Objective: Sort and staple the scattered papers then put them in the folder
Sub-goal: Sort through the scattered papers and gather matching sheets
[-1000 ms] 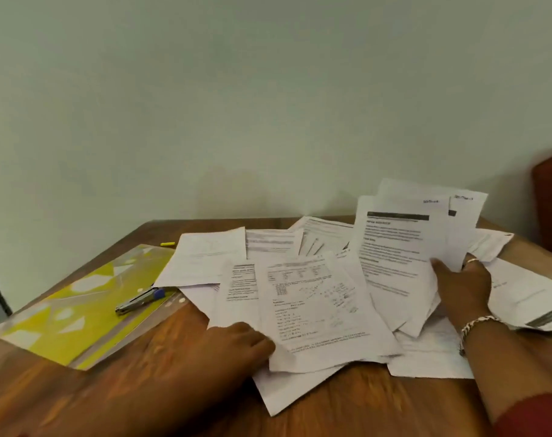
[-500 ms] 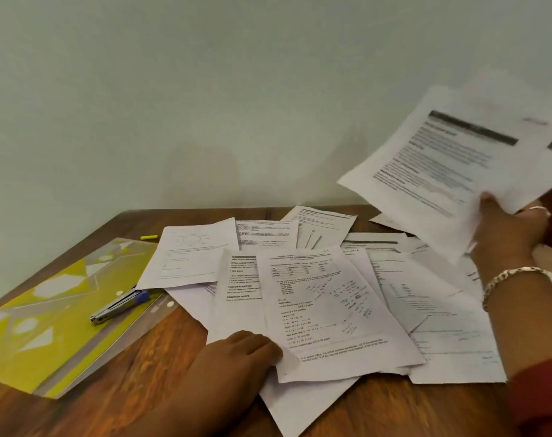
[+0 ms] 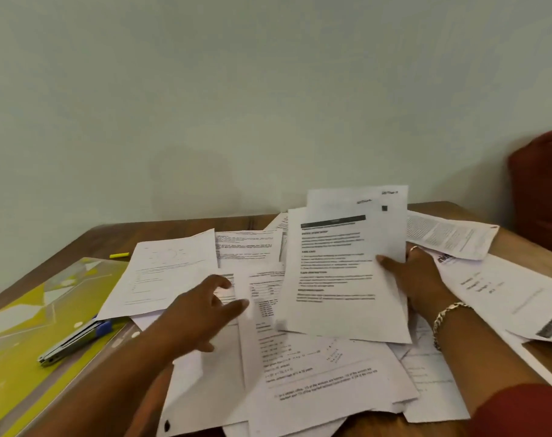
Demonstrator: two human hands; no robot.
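Fingers (image 3: 391,263) grip sheets (image 3: 341,279) | stapler (image 3: 76,340) on folder (image 3: 22,335)

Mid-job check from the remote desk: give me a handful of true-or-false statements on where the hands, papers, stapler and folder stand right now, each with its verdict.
1. The right hand holds a few printed sheets raised over the pile. True.
2. The stapler is in the left hand. False: it lies on the folder, and the left hand, fingers spread, holds nothing above the loose papers.
3. The folder is yellow-green and lies at the left of the table. True.
4. All the papers are already stacked inside the folder. False: they lie scattered and overlapping on the table.
5. A small yellow object lies near the folder's far edge. True.
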